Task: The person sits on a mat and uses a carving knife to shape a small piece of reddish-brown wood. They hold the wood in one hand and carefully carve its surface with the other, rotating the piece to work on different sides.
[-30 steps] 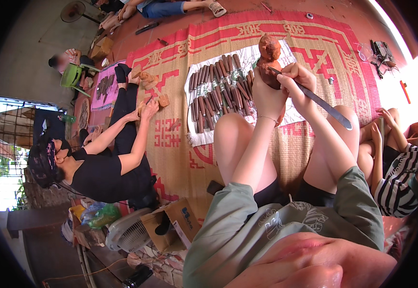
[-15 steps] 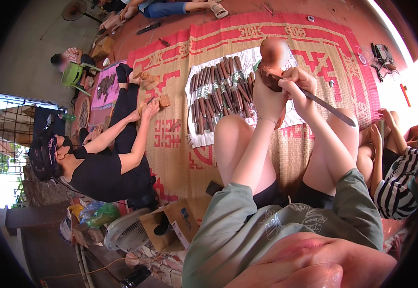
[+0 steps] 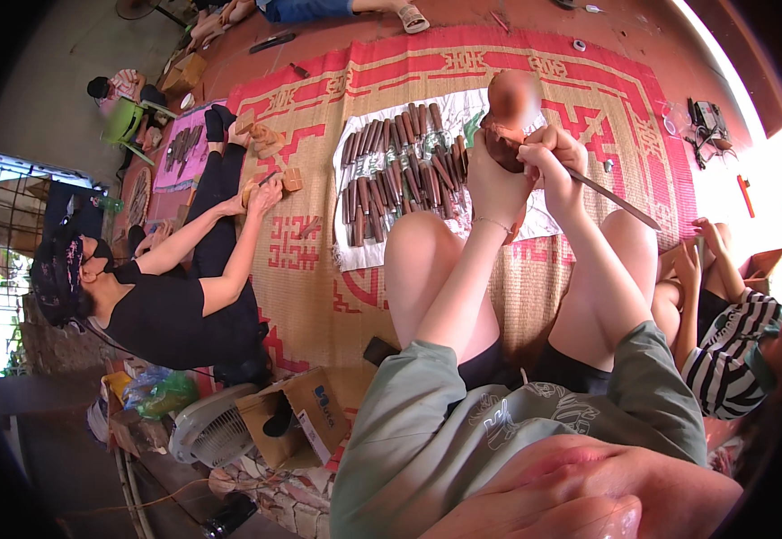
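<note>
My left hand is closed around a reddish-brown carved wooden figure and keeps it raised in front of my knees. The rounded top of the figure is blurred. Against its lower part my right hand grips a long, flat, dark metal carving tool. One end of the tool meets the wood beside my left fingers; the other sticks out to the right over my right knee. The exact shape of the working tip is hidden by my fingers. Beneath, a white cloth carries several wooden-handled carving tools.
A red-patterned straw mat covers the floor. To the left, a person in black works on a small wood block. Another person in stripes sits close at right. A cardboard box and a fan stand lower left.
The surroundings have shifted slightly left in view. My hands keep their grips on the wooden figure and the carving tool, whose right end has swung slightly up and left.
</note>
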A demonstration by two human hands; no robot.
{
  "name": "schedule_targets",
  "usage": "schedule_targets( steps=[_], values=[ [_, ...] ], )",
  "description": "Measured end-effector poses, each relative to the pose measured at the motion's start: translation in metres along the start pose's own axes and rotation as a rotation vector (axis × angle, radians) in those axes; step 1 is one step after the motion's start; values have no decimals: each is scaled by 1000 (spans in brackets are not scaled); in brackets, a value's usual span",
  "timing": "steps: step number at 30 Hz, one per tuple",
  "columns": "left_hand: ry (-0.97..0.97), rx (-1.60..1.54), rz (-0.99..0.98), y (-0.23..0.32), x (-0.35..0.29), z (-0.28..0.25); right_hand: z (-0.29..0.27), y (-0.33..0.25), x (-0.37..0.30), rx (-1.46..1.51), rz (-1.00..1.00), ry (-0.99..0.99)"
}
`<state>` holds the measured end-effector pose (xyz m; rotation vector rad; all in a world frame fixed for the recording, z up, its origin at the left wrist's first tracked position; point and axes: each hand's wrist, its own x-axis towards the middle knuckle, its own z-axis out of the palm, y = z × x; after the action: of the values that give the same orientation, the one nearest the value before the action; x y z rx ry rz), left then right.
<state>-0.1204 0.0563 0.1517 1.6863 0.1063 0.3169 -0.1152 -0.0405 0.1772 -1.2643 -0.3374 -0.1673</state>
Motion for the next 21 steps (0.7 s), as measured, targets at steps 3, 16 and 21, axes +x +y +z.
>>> schedule_targets(
  steps=[3,16,21],
  values=[
    [5,38,-1,2,1,2,-3,-1,4,25,8,9],
    [15,-35,6,5,4,1,3,-2,5,-33,-14,-8],
    [38,39,24,3,3,-1,11,-4,6,-12,-35,34]
  ],
)
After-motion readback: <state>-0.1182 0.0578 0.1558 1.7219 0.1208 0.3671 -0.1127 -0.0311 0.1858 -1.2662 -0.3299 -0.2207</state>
